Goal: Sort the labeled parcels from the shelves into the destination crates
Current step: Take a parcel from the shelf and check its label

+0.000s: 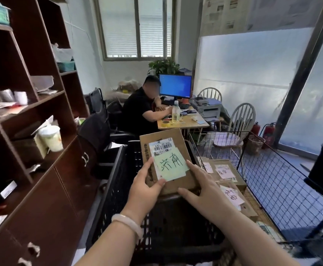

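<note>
Grip: left hand, right hand clasp flat brown cardboard parcel over black plastic crate; underside fingers hidden.

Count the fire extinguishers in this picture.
2. One fire extinguisher stands by the frosted glass beyond the wire crate; the second fire extinguisher stands just right of it. Others could be hidden.
</note>
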